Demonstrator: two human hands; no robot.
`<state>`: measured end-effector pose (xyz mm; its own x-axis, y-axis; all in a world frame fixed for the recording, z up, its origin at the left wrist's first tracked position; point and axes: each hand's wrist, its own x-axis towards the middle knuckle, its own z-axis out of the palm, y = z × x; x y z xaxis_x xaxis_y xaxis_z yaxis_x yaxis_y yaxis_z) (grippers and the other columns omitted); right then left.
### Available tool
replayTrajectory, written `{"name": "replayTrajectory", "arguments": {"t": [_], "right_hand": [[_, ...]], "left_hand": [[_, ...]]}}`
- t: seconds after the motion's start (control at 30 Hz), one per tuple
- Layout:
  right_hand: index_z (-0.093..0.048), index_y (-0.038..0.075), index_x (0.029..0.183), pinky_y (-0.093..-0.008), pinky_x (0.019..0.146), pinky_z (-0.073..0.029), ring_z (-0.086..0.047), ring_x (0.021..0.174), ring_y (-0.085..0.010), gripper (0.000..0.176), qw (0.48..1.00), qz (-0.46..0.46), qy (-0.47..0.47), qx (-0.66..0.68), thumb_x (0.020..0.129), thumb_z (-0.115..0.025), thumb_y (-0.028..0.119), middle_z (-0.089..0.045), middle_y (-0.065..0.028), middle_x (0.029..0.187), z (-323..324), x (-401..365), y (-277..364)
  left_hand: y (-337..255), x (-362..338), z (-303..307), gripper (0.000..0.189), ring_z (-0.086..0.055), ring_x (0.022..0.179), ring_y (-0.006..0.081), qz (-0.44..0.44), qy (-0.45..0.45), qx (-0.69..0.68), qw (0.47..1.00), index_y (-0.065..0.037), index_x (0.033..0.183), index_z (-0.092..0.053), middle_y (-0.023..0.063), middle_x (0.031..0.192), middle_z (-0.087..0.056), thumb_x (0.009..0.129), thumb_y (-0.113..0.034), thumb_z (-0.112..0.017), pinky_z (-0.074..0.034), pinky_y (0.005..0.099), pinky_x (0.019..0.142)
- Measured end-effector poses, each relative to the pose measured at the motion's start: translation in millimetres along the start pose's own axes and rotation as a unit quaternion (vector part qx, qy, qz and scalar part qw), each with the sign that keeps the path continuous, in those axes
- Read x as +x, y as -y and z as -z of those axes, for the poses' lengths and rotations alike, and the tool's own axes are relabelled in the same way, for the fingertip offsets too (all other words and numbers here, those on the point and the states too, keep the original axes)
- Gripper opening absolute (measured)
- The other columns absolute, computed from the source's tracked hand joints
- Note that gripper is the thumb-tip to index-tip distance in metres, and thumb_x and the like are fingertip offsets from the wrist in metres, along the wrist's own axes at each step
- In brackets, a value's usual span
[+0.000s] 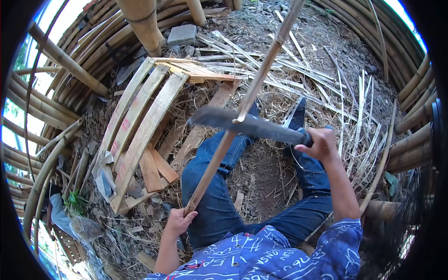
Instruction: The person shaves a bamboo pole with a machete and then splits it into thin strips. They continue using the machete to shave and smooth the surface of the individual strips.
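Up and away from the left hand runs one long bamboo pole. Its lower end is clamped in that fist, just beside the left thigh, and its top leaves the picture. The right hand is wrapped tight round the dark handle of a single machete. The blade reaches across from that hand to the pole and meets it about halfway up.

Whether the edge has bitten in or only rests against the cane is not clear. Above and below the blade the pole looks whole and unsplit, so I judge the cutting hardly begun, with nearly the full length left to work.

Under both hands are the person's two legs in blue jeans, stretched out over bare earth. Beyond the left hand lies one wooden frame with three long slats on top and a few short boards below it. Past the right hand pale split strips litter the ground, too many to count. One grey stone block sits far out, and stacked bamboo poles ring the place.
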<state>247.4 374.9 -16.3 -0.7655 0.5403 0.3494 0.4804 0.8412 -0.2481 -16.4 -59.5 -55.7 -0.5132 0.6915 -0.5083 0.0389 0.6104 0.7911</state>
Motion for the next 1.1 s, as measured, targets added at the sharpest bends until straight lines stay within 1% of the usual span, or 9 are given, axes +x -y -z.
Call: {"name": "replayTrajectory", "arguments": {"t": [0.17,0.3,0.37,0.43,0.5,0.67,0.9,0.97,1.1], "right_hand": [[-0.054,0.009,0.058,-0.0342,0.048,-0.046,-0.060,0.046,-0.0229,0.067,0.992,0.117,0.030,0.020,0.072,-0.062,0.073,-0.056,-0.0061,0.050,-10.5,46.5,52.3],[-0.054,0.009,0.058,-0.0342,0.049,-0.047,-0.060,0.046,-0.0229,0.068,0.993,0.106,0.058,0.005,0.072,-0.059,0.076,-0.056,-0.0063,0.051,-17.6,82.0,64.1],[-0.057,0.008,0.060,-0.0345,0.050,-0.047,-0.060,0.047,-0.0236,0.071,0.993,0.099,0.058,0.002,0.073,-0.056,0.078,-0.057,-0.0074,0.052,-21.5,95.6,63.8],[-0.059,0.008,0.062,-0.0348,0.051,-0.047,-0.060,0.047,-0.0246,0.073,0.994,0.071,0.081,0.012,0.072,-0.054,0.079,-0.058,-0.0082,0.051,-13.2,107.5,62.9],[-0.061,0.007,0.065,-0.0353,0.051,-0.047,-0.060,0.047,-0.0254,0.073,0.994,0.065,0.087,-0.026,0.071,-0.055,0.080,-0.058,-0.0082,0.052,-12.9,110.2,59.3],[-0.059,0.008,0.062,-0.0354,0.051,-0.046,-0.059,0.046,-0.0242,0.072,0.993,0.099,0.052,-0.028,0.070,-0.058,0.079,-0.058,-0.0069,0.053,-17.6,101.5,45.5],[-0.055,0.013,0.060,-0.0309,0.049,-0.046,-0.055,0.044,-0.0153,0.068,0.995,0.026,0.006,-0.099,0.067,-0.060,0.080,-0.056,-0.0015,0.051,-0.2,77.1,-20.9],[-0.056,0.011,0.061,-0.0328,0.052,-0.048,-0.059,0.047,-0.0194,0.070,0.996,-0.025,0.029,-0.085,0.068,-0.058,0.081,-0.056,-0.0041,0.051,12.8,63.8,-47.3],[-0.060,0.010,0.064,-0.0357,0.054,-0.048,-0.061,0.051,-0.0223,0.071,0.990,-0.017,0.014,-0.137,0.072,-0.054,0.080,-0.058,-0.0058,0.053,26.0,30.3,-89.7]], "left_hand": [[-15.7,0.5,6.5,0.031,-0.041,0.046,0.0080,-0.055,0.011,0.101,0.993,0.003,0.072,-0.063,0.0054,0.049,-0.045,0.086,-0.023,-0.071,-0.036,0.0295,0.044],[-16.6,-2.0,0.7,0.030,-0.040,0.047,0.0077,-0.058,-0.015,0.084,0.995,0.003,0.072,-0.063,0.0040,0.049,-0.046,0.086,-0.023,-0.071,-0.036,0.0294,0.044],[-17.1,-3.0,1.6,0.034,-0.041,0.048,0.0036,-0.032,-0.006,0.053,0.998,0.000,0.063,-0.057,-0.0035,0.051,-0.048,0.086,-0.020,-0.072,-0.032,0.0246,0.043],[-12.1,-1.3,3.7,0.032,-0.040,0.048,0.0032,-0.040,-0.001,0.056,0.998,-0.001,0.065,-0.057,-0.0043,0.053,-0.048,0.087,-0.020,-0.071,-0.031,0.0239,0.043],[-2.0,1.1,5.3,0.030,-0.044,0.050,0.0051,0.030,0.025,-0.046,0.998,0.002,0.070,-0.062,-0.0016,0.053,-0.050,0.087,-0.022,-0.070,-0.037,0.0252,0.046],[10.3,2.4,8.9,0.030,-0.044,0.051,0.0042,0.017,0.036,-0.059,0.997,0.000,0.070,-0.062,-0.0031,0.055,-0.051,0.088,-0.022,-0.069,-0.036,0.0236,0.046],[8.6,1.4,9.8,0.027,-0.042,0.052,0.0032,0.032,0.040,-0.086,0.995,0.000,0.072,-0.063,-0.0056,0.057,-0.049,0.088,-0.022,-0.070,-0.035,0.0224,0.047],[10.8,1.8,11.7,0.027,-0.042,0.052,0.0031,0.034,0.047,-0.081,0.995,0.000,0.073,-0.063,-0.0057,0.057,-0.049,0.088,-0.022,-0.070,-0.035,0.0225,0.046],[2.2,2.3,12.9,0.027,-0.042,0.052,0.0032,0.041,0.062,-0.041,0.996,0.000,0.072,-0.064,-0.0055,0.057,-0.050,0.087,-0.022,-0.070,-0.035,0.0226,0.046]]}}
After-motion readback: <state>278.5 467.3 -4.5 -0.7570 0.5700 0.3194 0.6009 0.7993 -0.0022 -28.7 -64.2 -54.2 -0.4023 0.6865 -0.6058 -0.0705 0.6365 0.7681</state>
